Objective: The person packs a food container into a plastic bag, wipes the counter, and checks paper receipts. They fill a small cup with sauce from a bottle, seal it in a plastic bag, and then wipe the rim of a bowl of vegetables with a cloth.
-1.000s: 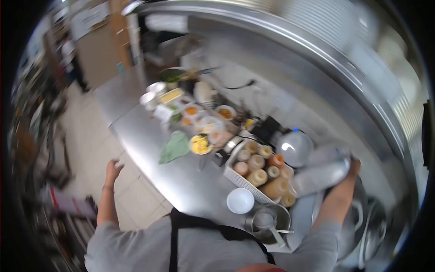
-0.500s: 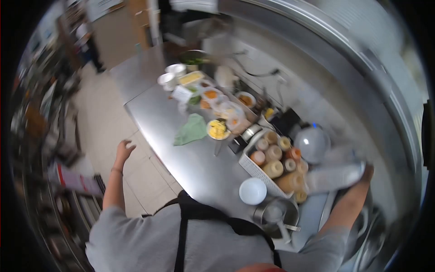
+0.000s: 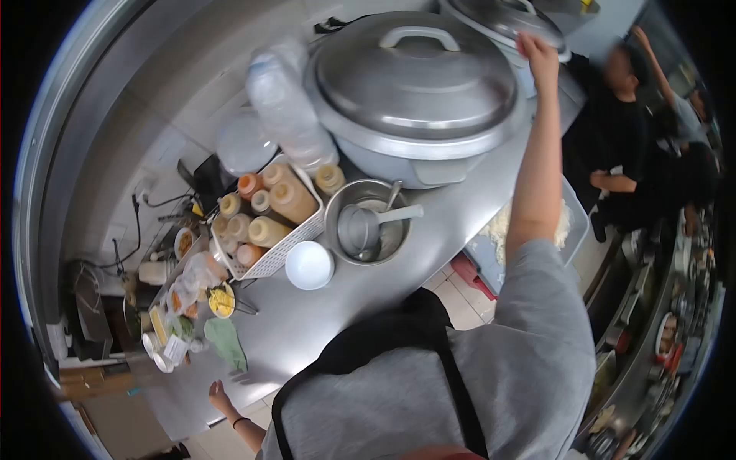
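My right hand (image 3: pixel 539 55) is raised at the upper right with its fingers curled closed. It overlaps the lid (image 3: pixel 506 21) of the farther cooker in this view; I cannot tell what, if anything, is in it. Left of that arm stands a large cooker (image 3: pixel 452 165) under a domed metal lid (image 3: pixel 414 80) with a grey handle. At the lower left, my left hand (image 3: pixel 220 396) hangs by the counter's edge with loose fingers and nothing in them. Nearest to it lies a green cloth (image 3: pixel 225 343) on the metal counter (image 3: pixel 295 333).
A white basket (image 3: pixel 284 257) holds several sauce bottles beside a white bowl (image 3: pixel 310 265) and a metal pot (image 3: pixel 368 257) with a ladle (image 3: pixel 399 214). Below my right arm is a tub (image 3: pixel 580 225) of white food. Another person (image 3: pixel 617 126) stands at the right.
My view has swung right, bringing the cookers and tub into sight. My right hand has left the plastic-wrapped stack and is now up by the farther cooker. My left hand is nearer the counter.
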### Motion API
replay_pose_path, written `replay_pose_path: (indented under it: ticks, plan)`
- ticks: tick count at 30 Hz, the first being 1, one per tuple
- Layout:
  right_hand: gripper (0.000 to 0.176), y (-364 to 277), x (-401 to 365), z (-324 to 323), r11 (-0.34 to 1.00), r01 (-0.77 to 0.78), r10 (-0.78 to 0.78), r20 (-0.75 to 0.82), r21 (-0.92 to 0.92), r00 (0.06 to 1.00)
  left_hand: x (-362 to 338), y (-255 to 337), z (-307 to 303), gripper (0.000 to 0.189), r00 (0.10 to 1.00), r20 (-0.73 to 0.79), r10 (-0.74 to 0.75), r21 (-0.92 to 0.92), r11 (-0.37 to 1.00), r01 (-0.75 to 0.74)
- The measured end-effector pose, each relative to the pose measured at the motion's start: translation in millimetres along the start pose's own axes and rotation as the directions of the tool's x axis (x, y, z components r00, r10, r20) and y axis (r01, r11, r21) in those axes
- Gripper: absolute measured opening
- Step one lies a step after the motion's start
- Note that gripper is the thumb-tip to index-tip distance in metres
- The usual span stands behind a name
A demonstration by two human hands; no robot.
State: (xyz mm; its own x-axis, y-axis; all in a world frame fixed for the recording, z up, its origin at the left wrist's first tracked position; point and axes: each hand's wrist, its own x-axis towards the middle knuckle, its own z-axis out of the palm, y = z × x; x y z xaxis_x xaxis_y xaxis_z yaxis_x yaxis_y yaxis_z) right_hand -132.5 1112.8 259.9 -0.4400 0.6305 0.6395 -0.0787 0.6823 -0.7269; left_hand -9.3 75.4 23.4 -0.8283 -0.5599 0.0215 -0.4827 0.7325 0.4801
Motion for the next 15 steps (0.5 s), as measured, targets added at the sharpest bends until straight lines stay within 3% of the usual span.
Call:
replay_pose_path:
  ticks: [1,2,3,5,6,8,9,10,11,12,15]
  plan:
    - [0.031,63,-24,-9,0.984,-0.132,0.156,-0.213,0.122,0.965,6,10,0,0.037,1.000,0.007,0.024,-0.007,1.000,-0.024]
    - [0.030,90,-61,-20,0.941,-0.328,0.339,-0.213,0.087,0.916,10,18,2,0.037,1.000,0.012,0.017,-0.048,0.999,-0.016]
    - [0.027,140,-91,-10,0.820,-0.453,0.546,-0.241,0.349,0.803,15,28,2,0.037,1.000,0.012,0.009,-0.090,0.996,-0.008]
    - [0.025,211,-137,3,0.568,-0.762,0.803,-0.004,0.311,0.596,20,41,-5,0.037,0.998,0.005,0.065,-0.039,0.997,-0.065]
    - [0.028,209,-149,16,0.422,-0.833,0.864,0.119,0.358,0.488,30,37,-10,0.036,0.988,0.016,0.151,0.023,0.988,-0.151]
    - [0.034,203,-157,35,0.295,-0.828,0.872,0.218,0.477,0.437,32,32,-17,0.035,0.965,0.025,0.261,0.096,0.960,-0.263]
    - [0.034,226,-155,46,0.272,-0.797,0.832,0.285,0.539,0.476,27,32,-28,0.035,0.955,0.021,0.295,0.113,0.949,-0.295]
    - [0.035,246,-153,56,0.237,-0.769,0.785,0.349,0.594,0.512,23,29,-37,0.034,0.962,-0.010,0.273,0.100,0.957,-0.271]
    - [0.035,219,-149,55,0.216,-0.706,0.784,0.311,0.674,0.537,16,25,-43,0.032,0.967,-0.039,0.254,0.089,0.964,-0.250]
    - [0.034,200,-147,51,0.257,-0.711,0.787,0.285,0.655,0.547,6,21,-49,0.032,0.972,-0.064,0.228,0.081,0.972,-0.223]
    - [0.038,220,-133,54,0.223,-0.669,0.772,0.290,0.709,0.565,-24,12,-63,0.031,0.985,-0.105,0.134,-0.056,0.989,-0.140]
